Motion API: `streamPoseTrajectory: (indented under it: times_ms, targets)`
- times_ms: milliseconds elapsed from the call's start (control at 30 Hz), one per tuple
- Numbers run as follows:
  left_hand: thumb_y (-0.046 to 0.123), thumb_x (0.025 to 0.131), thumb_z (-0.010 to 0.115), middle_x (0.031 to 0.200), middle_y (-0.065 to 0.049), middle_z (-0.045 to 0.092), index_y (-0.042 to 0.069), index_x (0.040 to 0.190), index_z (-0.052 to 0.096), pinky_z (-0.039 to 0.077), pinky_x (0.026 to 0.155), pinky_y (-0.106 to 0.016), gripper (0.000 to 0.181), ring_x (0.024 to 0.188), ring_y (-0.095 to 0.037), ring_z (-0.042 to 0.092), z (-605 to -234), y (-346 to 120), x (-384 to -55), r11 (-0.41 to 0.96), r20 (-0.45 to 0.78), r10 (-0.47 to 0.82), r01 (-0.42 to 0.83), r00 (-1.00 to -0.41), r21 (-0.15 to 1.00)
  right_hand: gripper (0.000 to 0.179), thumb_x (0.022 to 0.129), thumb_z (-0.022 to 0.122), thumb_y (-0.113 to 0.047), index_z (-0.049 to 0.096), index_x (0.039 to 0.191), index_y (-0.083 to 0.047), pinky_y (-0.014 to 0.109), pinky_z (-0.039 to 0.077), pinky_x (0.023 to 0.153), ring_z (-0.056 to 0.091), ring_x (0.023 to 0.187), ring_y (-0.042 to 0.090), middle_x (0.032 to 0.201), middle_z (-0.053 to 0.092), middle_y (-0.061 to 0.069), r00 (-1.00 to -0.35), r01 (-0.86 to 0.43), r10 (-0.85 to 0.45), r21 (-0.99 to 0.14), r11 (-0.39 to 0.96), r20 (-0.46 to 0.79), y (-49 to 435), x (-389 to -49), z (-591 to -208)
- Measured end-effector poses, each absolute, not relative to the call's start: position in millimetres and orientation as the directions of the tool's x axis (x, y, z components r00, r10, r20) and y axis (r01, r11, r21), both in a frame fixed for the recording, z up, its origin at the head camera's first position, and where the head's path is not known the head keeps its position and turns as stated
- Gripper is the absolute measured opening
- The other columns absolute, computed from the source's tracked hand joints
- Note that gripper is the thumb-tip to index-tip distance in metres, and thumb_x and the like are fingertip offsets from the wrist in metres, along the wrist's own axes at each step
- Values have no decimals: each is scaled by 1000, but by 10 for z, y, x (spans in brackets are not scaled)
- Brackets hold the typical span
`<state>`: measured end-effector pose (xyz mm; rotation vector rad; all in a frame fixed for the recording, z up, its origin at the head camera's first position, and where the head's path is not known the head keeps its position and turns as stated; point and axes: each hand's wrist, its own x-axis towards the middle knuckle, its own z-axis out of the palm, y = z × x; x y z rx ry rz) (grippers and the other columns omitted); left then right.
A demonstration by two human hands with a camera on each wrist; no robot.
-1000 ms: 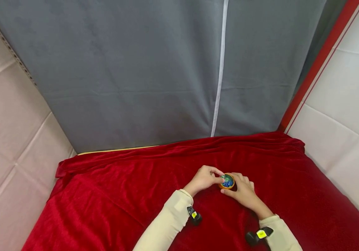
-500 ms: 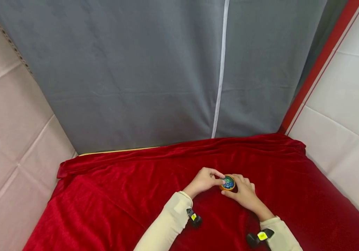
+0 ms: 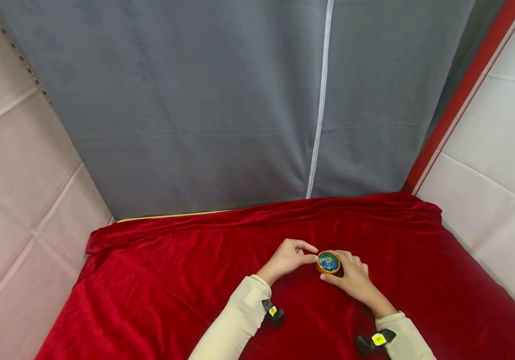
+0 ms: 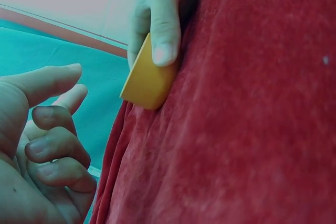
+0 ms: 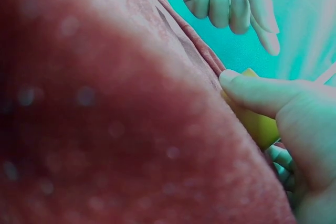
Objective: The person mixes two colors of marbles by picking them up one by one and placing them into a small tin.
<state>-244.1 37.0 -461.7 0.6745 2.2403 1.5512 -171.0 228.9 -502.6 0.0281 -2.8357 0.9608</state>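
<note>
A small round bowl [image 3: 331, 272], orange-yellow outside and green within, stands on the red cloth. Several shiny blue and greenish pieces [image 3: 328, 263] lie inside it, too small to tell their kind. My right hand [image 3: 353, 279] grips the bowl's right side, its thumb [image 4: 165, 48] pressed on the yellow wall [image 4: 144, 85] in the left wrist view. Just left of the rim is my left hand [image 3: 288, 259], holding nothing. Its thumb and forefinger are stretched out with a gap between them, and the other fingers are loosely curled, as the left wrist view shows.
Wrinkled red velvet cloth [image 3: 171, 285] covers the table. Behind it hangs a grey curtain [image 3: 203, 100] with a white strip. Pale panels [image 3: 27, 175] stand on the left and white ones [image 3: 496, 150] on the right.
My left hand has drawn back leftward, from fingertips inside the bowl to just outside its rim. The right hand keeps its grip on the bowl.
</note>
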Motion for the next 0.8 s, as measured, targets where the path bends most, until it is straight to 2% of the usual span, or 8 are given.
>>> streamPoseTrajectory:
  times_ms: [300,500,633,800]
  targets:
    - [19,83,73,51,4,41,5,107,73,30,45,-20,29,47,-9,35,-4587,191,-2444,292,1,540,188,-842,938,77,77,78,-39,46,137,-3,42,27,79,44,112,37,132,50,23,-994,-32,39,-635,772,98,2341,-1678,-4982]
    - [23,85,72,54,3,41,4,116,68,31,48,-21,36,50,-10,34,-4504,-9,-2432,266,12,524,177,-852,947,82,83,73,-38,35,144,-1,54,26,87,37,124,43,139,39,27,-999,-6,29,-707,707,38,2376,-1678,-4894]
    - [26,87,70,55,3,39,7,116,69,30,49,-21,35,51,-10,32,-4456,-159,-2419,281,26,504,192,-863,940,80,85,72,-37,32,145,-2,54,24,88,36,126,41,140,37,25,-998,-32,13,-741,670,54,2342,-1637,-4805]
    - [31,88,69,60,3,43,13,115,69,33,52,-21,32,54,-8,34,-4359,-350,-2378,318,52,492,235,-869,918,77,85,73,-33,35,145,-3,52,23,89,36,124,41,141,36,24,-994,-91,-12,-735,672,112,2246,-1560,-4661]
